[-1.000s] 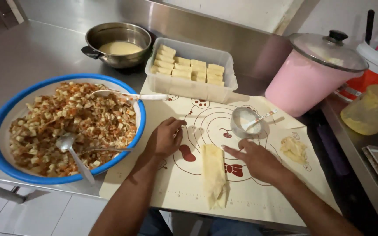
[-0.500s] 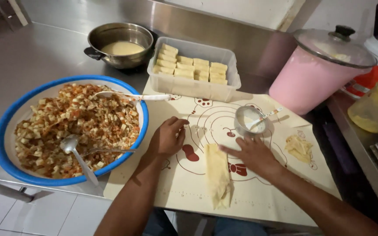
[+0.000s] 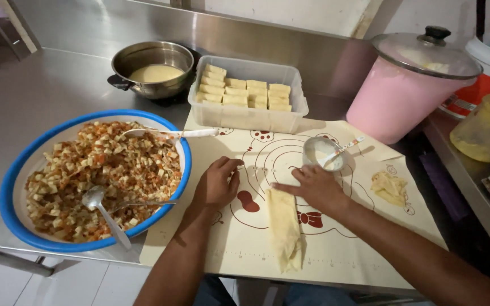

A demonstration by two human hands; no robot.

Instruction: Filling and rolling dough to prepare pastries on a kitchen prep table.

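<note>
Currently: right hand [image 3: 316,187] lying open, pinning rolled pastry wrapper [image 3: 283,226] flat on silicone baking mat [image 3: 336,255]; left hand [image 3: 216,182] resting loosely curled, empty, bracing mat beside filling bowl [image 3: 12,187].

on the steel counter [image 3: 52,79] lies a cream baking mat [image 3: 336,249] printed with red circles and shapes. the left hand [image 3: 216,182] rests on the mat, fingers curled, just beside the blue-rimmed bowl [image 3: 12,175] of diced filling, where two spoons lie. the right hand [image 3: 313,187] presses flat on the top end of a rolled pastry [image 3: 283,229], which lies lengthwise on the mat. a small cup of white paste [image 3: 322,153] stands just beyond the right hand. behind are a clear tub of finished rolls [image 3: 248,96], a steel pot of batter [image 3: 153,69] and a pink lidded pot [image 3: 409,85].
</note>
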